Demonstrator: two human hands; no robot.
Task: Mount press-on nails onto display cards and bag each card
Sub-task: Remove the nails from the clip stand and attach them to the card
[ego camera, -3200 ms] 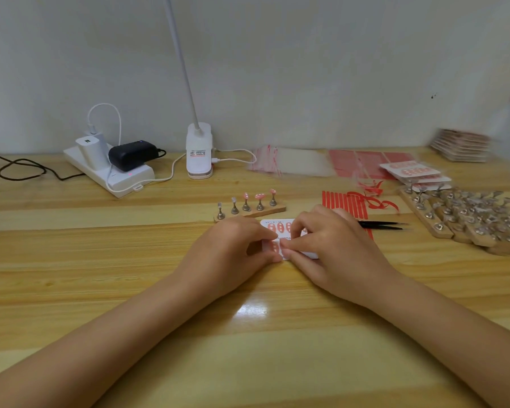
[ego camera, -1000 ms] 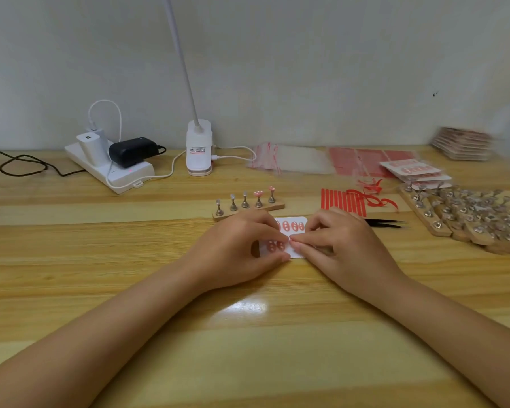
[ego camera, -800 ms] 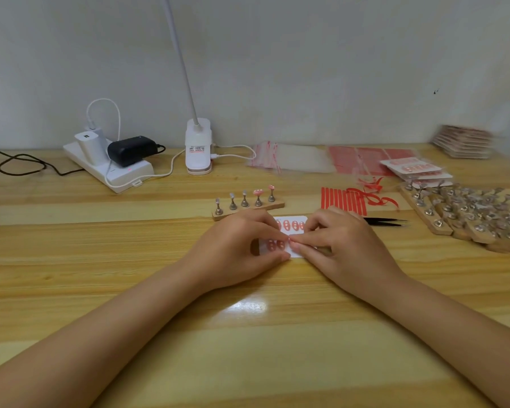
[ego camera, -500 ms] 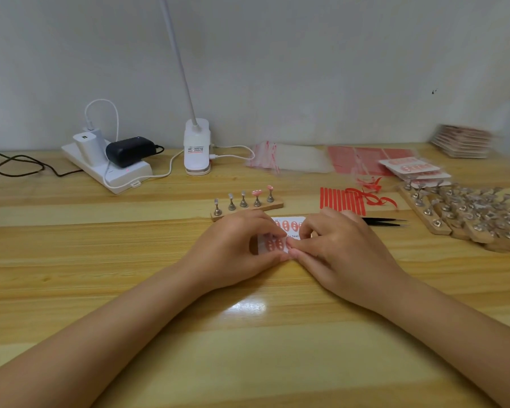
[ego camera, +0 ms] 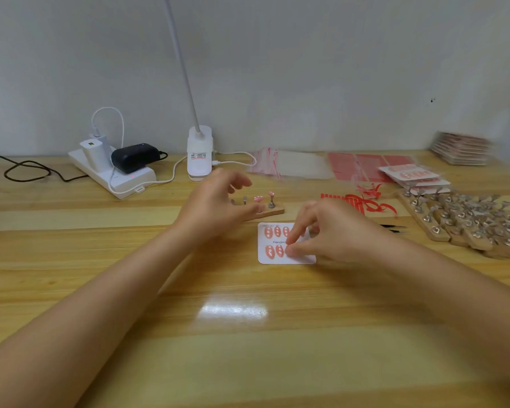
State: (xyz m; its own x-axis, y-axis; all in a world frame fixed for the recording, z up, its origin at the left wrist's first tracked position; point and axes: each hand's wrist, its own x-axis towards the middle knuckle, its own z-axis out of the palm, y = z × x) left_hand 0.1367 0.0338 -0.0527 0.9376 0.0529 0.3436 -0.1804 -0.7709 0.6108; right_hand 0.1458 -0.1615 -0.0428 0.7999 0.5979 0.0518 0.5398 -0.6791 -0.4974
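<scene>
A white display card (ego camera: 266, 258) lies flat on the wooden table, with several pink press-on nails (ego camera: 277, 231) stuck on it in two rows. My right hand (ego camera: 330, 234) rests on the card's right half; its thumb and forefinger tips meet on a nail in the lower row. My left hand (ego camera: 218, 206) hovers just behind the card with loosely spread fingers that hold nothing. It hides the left part of a small wooden nail stand (ego camera: 274, 212). Two pink nails (ego camera: 258, 198) sit on that stand's pegs.
At the back left stand a power strip (ego camera: 121, 179) with chargers and a lamp base (ego camera: 200, 156). Clear bags (ego camera: 292, 167) and red strips (ego camera: 362, 203) lie behind the card. Black tweezers (ego camera: 393, 228) and several wooden stands (ego camera: 465, 225) fill the right side, and a stack of cards (ego camera: 461, 148) sits at the back right.
My left hand has lifted off the card and moved back and left over the nail stand. My right hand stays on the card, which now shows more of its nails.
</scene>
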